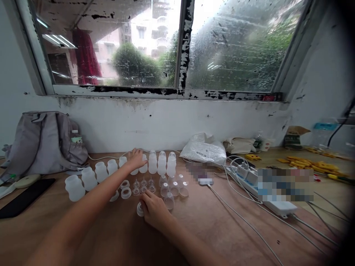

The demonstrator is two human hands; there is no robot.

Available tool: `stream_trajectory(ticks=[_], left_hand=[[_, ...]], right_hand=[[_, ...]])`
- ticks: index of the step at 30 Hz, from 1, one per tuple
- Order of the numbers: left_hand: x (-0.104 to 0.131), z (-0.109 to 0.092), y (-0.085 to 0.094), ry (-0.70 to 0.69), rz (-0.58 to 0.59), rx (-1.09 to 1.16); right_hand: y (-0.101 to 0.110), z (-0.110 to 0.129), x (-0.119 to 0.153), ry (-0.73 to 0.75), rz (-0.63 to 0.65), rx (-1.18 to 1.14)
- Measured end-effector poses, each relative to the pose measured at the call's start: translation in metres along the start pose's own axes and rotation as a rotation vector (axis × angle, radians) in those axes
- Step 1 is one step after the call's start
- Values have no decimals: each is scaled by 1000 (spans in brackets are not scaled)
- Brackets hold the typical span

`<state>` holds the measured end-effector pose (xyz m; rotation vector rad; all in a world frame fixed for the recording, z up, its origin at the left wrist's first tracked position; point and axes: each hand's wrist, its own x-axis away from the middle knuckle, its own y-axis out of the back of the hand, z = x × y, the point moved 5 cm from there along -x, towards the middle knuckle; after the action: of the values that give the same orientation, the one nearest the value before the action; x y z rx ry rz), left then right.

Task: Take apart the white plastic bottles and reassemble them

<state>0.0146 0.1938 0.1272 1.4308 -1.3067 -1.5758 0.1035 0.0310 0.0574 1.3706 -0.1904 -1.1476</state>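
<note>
My left hand (pixel 136 159) reaches to the back row, its fingers at the top of a translucent bottle among several others; its grip is partly hidden. Open-necked bottles (pixel 89 178) stand to its left, and three capped bottles (pixel 162 163) to its right. Nearer me, my right hand (pixel 152 207) has its fingers closed on a clear ring (pixel 140 209) at the table's front middle. Between the hands lie small nipple-shaped pieces (pixel 143 183) and more rings (pixel 126 193). Clear domed caps (pixel 174 189) are grouped just right of them.
A grey backpack (pixel 41 140) and black phone-like slab (pixel 26 197) are at left. A plastic bag (pixel 204 149) lies behind at the wall. White cables and a power strip (pixel 274 205) spread over the right side, with yellow tools (pixel 313 164) beyond.
</note>
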Motion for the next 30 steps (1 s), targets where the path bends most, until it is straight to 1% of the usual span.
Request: stream_trajectory(ticks=[2, 4, 5, 7, 9, 10, 12, 13, 16, 18, 23, 26, 30], left_hand=[[18, -4, 12, -32, -82, 53], [45, -6, 21, -69, -145, 111], [61, -5, 23, -83, -168, 140], [98, -2, 20, -112, -196, 198], [134, 3, 13, -144, -259, 384], [149, 6, 9, -153, -272, 447], [171, 11, -1, -146, -252, 556], [178, 11, -5, -160, -216, 591], [185, 9, -10, -219, -105, 650], [184, 7, -10, -253, -69, 660], [184, 2, -10, -328, 40, 640], [185, 3, -9, -350, 75, 662], [184, 5, -8, -343, 76, 649]], right_hand=[[-1, -2, 1, -53, 14, 21], [-3, -5, 2, -121, 37, 40], [-5, -6, 3, -154, 52, 47], [-10, -8, 4, -201, 80, 54], [-14, -9, 5, -219, 89, 44], [-15, -9, 5, -215, 85, 30], [-17, -8, 4, -185, 61, -21], [-18, -7, 3, -159, 44, -57], [-19, -4, 2, -74, -9, -165], [-18, -2, 1, -38, -36, -211], [-18, 2, 2, 5, -25, -280], [-19, 2, 2, 31, -20, -317], [-21, 1, 1, 31, -39, -338]])
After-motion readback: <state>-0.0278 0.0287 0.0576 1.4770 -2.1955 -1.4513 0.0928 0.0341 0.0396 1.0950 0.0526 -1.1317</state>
